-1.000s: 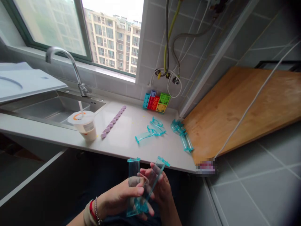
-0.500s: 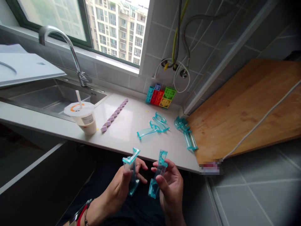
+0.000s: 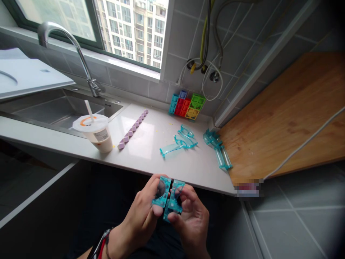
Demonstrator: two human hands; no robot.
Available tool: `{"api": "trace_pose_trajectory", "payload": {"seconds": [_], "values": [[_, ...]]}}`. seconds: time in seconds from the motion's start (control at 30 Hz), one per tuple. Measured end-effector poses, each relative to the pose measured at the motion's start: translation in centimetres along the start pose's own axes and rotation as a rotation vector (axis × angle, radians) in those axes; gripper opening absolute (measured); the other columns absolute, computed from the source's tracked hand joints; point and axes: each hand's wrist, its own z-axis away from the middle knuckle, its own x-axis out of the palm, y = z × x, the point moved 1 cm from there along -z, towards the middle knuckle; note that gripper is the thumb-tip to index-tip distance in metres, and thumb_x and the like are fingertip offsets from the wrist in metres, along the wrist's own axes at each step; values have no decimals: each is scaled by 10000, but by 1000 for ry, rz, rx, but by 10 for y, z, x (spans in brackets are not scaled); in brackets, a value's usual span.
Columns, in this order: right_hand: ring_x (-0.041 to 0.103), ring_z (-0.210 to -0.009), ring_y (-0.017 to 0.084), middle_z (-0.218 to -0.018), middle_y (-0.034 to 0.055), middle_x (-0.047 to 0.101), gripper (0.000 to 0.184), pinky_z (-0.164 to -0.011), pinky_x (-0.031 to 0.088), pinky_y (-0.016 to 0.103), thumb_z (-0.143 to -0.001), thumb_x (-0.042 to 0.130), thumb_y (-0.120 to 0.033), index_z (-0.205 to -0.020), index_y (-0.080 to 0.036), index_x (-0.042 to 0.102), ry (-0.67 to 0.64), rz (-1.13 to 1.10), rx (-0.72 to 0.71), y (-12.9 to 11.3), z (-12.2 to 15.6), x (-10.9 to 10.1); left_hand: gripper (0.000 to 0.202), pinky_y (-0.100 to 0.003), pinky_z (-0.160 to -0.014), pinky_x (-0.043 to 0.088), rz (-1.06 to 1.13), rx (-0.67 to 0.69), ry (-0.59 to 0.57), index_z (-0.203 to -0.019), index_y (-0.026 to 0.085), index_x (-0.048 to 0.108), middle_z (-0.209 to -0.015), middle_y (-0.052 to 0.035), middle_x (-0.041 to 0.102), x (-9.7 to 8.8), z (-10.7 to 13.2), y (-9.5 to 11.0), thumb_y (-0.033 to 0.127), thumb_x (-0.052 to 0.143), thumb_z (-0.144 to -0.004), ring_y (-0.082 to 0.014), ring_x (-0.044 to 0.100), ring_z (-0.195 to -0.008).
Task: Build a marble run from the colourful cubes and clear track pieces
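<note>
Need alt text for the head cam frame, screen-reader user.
Two bare hands, left hand and right hand, each hold a clear teal plastic piece, pressed side by side below a white counter. On it lie more teal pieces, a lidded cup, a purple strip and coloured blocks.

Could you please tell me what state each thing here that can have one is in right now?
Left hand: shut on the left teal piece.
Right hand: shut on the right teal piece, touching the left one.
Cup: upright, lid on, straw in.
Faucet: no water seen running.
Loose teal pieces: lying flat on the counter.
Purple strip: lying straight.
</note>
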Motion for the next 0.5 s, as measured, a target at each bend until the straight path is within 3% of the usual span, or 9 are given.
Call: {"api": "trace_pose_trajectory", "payload": {"seconds": [0.13, 0.33, 0.5], "values": [[658, -1080, 294, -1137, 77, 683, 481, -919, 569, 465, -739, 911, -389, -1174, -306, 723, -31, -11, -10, 4, 2, 2, 788, -365, -841, 524, -28, 14, 63, -1335, 243, 597, -1315, -140, 578, 2, 6, -3, 848, 405, -867, -282, 628, -953], [658, -1089, 299, -1169, 73, 686, 516, -913, 559, 468, -774, 890, -352, -1255, -365, 703, -119, -91, -17, 8, 5, -3, 750, -339, -711, 518, -139, 56, 40, -1281, 240, 579, -1271, -140, 578, 1, 9, -1, 837, 336, -898, -230, 628, -808], [669, -1059, 283, -1165, 60, 675, 566, -913, 553, 465, -784, 884, -309, -1303, -382, 671, -166, -81, -56, 5, 2, -5, 773, -344, -692, 516, -138, 98, 47, -1280, 221, 555, -1227, -141, 592, 3, 6, 8, 851, 334, -890, -225, 628, -790]]}}
